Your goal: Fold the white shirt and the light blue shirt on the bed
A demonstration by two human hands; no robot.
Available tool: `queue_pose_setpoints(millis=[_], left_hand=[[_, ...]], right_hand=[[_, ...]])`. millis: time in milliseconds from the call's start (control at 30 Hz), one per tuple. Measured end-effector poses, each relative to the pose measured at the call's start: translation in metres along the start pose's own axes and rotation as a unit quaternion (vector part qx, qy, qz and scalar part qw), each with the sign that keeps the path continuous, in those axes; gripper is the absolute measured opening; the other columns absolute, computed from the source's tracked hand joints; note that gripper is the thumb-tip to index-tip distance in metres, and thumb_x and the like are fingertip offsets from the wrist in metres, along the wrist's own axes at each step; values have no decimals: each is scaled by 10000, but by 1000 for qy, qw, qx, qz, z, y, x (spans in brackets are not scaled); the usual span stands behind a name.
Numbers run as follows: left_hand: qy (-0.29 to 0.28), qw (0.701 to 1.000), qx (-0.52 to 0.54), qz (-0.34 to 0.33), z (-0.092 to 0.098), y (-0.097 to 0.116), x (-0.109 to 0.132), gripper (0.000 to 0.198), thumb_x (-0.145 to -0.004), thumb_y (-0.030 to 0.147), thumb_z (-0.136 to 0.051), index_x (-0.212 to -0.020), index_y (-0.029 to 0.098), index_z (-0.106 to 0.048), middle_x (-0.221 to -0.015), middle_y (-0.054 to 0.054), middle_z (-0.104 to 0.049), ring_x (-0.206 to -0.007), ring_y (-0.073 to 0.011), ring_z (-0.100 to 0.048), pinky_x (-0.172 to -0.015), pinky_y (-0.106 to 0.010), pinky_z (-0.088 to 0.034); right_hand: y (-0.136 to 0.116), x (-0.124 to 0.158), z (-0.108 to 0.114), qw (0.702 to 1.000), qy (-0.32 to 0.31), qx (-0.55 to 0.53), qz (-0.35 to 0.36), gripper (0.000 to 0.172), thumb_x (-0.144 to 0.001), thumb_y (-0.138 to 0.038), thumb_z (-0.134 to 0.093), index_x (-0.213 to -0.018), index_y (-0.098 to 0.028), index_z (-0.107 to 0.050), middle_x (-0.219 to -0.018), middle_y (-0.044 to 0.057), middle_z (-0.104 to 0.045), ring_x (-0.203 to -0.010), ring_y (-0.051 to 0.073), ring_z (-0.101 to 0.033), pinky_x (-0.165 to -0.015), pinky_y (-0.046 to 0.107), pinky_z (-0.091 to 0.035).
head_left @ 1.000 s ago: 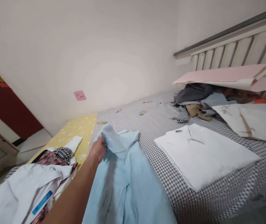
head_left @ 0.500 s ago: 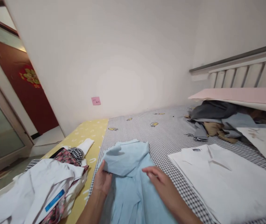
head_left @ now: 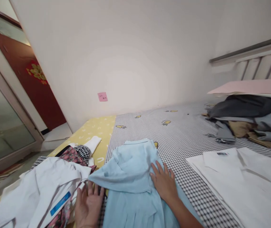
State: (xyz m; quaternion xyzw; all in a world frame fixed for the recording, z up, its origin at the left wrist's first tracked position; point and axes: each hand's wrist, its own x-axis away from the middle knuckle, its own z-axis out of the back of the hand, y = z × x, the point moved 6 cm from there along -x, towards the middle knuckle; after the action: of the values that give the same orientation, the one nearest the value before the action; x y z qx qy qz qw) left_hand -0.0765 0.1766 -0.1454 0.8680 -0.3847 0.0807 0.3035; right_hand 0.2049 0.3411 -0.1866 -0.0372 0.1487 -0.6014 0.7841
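Observation:
A light blue shirt [head_left: 135,171] lies on the bed in front of me, its upper layer folded across and one pointed corner reaching out to the left. My right hand [head_left: 165,183] rests flat on the shirt's right side, fingers spread. Palm up, my left hand [head_left: 89,201] is just below the left corner, its fingers apart and the fingertips close to the cloth's edge. Whether those fingertips touch the cloth I cannot tell.
To the left is a heap of clothes with a white garment [head_left: 47,186] on top. A folded white shirt [head_left: 242,180] lies at the right. Behind it are dark and tan clothes [head_left: 247,117] under a pink board [head_left: 249,87]. A checked bedsheet [head_left: 147,126] covers the bed.
My left hand has let go of the shirt's left edge and moved left, turning palm up. The right hand has come down flat on the cloth. The shirt's folded part now spreads further left.

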Motion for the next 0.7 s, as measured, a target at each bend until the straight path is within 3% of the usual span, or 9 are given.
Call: queue_pose_setpoints(millis=[67, 133, 233, 300, 400, 500, 600, 700], left_hand=[[-1, 1000, 11, -15, -8, 11, 3, 196, -944, 422, -580, -854, 283, -686, -935, 61, -766, -1017, -155, -669, -1188, -528, -332], [-18, 999, 25, -33, -21, 22, 9, 155, -953, 388, -577, -950, 282, -689, -864, 67, -753, -925, -137, -674, -1124, -487, -426], [-62, 996, 27, -63, -41, 38, 21, 226, -966, 423, -544, -995, 239, -672, -652, 75, -642, -634, -94, -595, -882, -378, -585], [-49, 996, -9, -76, -42, 48, 28, 259, -987, 364, -499, -838, 197, -631, -483, 105, -457, -439, -60, -421, -690, -265, -593], [60, 984, -145, -89, -20, 57, 41, 359, -953, 169, -517, -604, 189, -435, -391, 122, -243, -329, -44, -226, -459, -144, -466], [115, 957, -254, -85, 6, 58, 57, 296, -917, 121, -566, -641, 187, -481, -451, 101, -398, -349, -42, -368, -410, -142, -429], [172, 945, -267, -76, 35, 52, 71, 176, -893, 181, -635, -736, 196, -557, -580, 54, -549, -443, -78, -545, -420, -172, -467], [212, 942, -253, -66, 62, 45, 70, 194, -893, 284, -666, -747, 217, -557, -593, 37, -554, -466, -97, -575, -411, -179, -461]], right_hand=[[0, -2, -1, 1000, 6, 16, -4, 545, -1018, -460, -323, -1526, -289, -419, -1632, 1, -333, -1507, 359, -228, -1183, 569, -194], [0, -3, -1, 1000, 14, 27, -9, 551, -1011, -445, -337, -1528, -274, -417, -1630, 13, -337, -1502, 358, -239, -1177, 567, -202], [1, -2, -2, 999, 19, 30, -9, 556, -1000, -442, -344, -1523, -272, -428, -1621, 22, -356, -1492, 358, -257, -1166, 568, -218], [1, -1, -1, 999, 23, 31, -8, 557, -999, -439, -330, -1519, -270, -436, -1617, 26, -367, -1489, 356, -261, -1161, 570, -225], [1, 0, -1, 999, 28, 38, -4, 556, -995, -425, -316, -1507, -259, -456, -1605, 22, -391, -1479, 358, -275, -1153, 572, -236], [2, 1, -2, 999, 41, 34, 6, 556, -986, -419, -313, -1489, -255, -483, -1584, 30, -427, -1462, 371, -291, -1135, 585, -253], [6, 1, -6, 998, 56, 18, 19, 564, -978, -432, -296, -1474, -259, -501, -1565, 45, -454, -1448, 375, -303, -1118, 601, -265], [10, -1, -13, 998, 59, 9, 25, 564, -964, -446, -312, -1453, -268, -528, -1557, 31, -463, -1447, 371, -303, -1126, 593, -249]])
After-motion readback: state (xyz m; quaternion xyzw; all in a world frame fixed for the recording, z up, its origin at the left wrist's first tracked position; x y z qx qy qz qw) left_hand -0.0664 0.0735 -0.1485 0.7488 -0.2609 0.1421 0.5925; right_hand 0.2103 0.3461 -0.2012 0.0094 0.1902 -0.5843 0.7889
